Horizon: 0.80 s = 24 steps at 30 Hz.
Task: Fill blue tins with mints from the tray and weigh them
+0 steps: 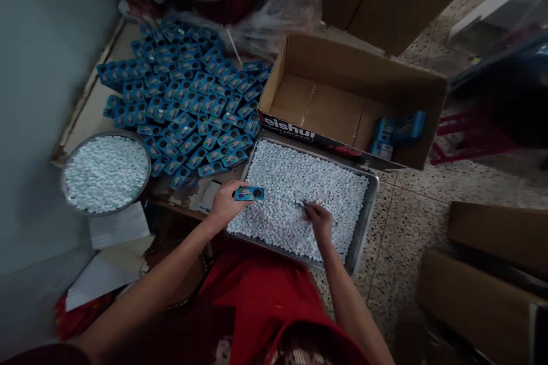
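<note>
My left hand is closed on a small blue printed box with a dark round hole near one end. It holds this box over the left part of a shallow metal tray full of small white pellets. My right hand has its fingers pinched on a small dark tool, just above or touching the pellets at the middle of the tray. The kind of tool is too small to make out.
Many similar blue boxes cover the table at the left. A round bowl heaped with white pellets stands at the table's edge. Behind the tray, an open cardboard carton holds several blue boxes. More cartons lie at the right.
</note>
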Each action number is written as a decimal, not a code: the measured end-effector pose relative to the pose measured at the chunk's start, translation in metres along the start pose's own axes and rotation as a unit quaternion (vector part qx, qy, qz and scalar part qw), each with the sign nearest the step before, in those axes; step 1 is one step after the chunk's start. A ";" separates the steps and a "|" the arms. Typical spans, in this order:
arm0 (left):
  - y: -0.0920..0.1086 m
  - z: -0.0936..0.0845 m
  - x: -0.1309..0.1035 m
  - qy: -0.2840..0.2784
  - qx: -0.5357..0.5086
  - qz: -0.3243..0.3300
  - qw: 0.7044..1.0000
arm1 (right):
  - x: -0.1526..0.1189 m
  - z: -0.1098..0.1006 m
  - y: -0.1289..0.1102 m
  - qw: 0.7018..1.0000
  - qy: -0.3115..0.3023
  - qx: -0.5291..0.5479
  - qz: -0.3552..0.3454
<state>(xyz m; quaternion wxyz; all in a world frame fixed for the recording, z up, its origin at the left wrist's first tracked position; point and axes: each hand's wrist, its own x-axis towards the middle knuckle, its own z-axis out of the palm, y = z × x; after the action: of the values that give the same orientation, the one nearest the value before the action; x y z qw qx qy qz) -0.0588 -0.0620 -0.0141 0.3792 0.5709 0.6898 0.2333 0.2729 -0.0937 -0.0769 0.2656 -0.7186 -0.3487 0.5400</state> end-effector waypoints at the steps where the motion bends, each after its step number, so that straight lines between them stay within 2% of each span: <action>1: -0.001 -0.001 -0.001 0.007 0.013 -0.001 1.000 | 0.009 0.021 0.000 1.000 0.002 0.020 0.008; 2: -0.002 -0.002 -0.002 0.012 0.023 -0.001 1.000 | 0.017 0.036 -0.001 0.999 0.005 0.042 0.015; 4: -0.006 -0.004 -0.002 0.018 0.033 0.003 0.999 | 0.028 0.046 -0.006 0.996 0.000 0.080 0.027; 6: -0.007 -0.005 0.000 0.019 0.037 0.009 0.999 | 0.029 0.035 -0.015 0.994 -0.017 0.107 0.033; 8: -0.005 -0.005 0.003 0.019 0.042 0.012 0.999 | 0.023 0.015 -0.029 0.991 -0.040 0.121 0.037; 12: 0.013 -0.001 0.014 0.005 0.063 0.032 0.997 | 0.007 -0.014 -0.075 0.988 -0.100 0.116 0.026; 15: 0.028 0.002 0.020 -0.014 0.074 0.057 0.996 | -0.001 -0.022 -0.114 0.990 -0.123 0.074 -0.006; 19: 0.036 0.007 0.024 -0.029 0.075 0.088 0.993 | -0.013 -0.025 -0.159 0.989 -0.109 -0.059 -0.078; 24: 0.038 0.015 0.026 -0.037 0.048 0.106 0.993 | -0.031 -0.020 -0.197 0.966 -0.094 -0.188 -0.152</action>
<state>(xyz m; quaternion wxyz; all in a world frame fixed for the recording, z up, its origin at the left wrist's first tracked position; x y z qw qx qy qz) -0.0248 -0.0298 -0.0009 0.3500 0.6665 0.6214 0.2171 0.2443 0.0035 0.0963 0.1704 -0.6399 -0.5728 0.4831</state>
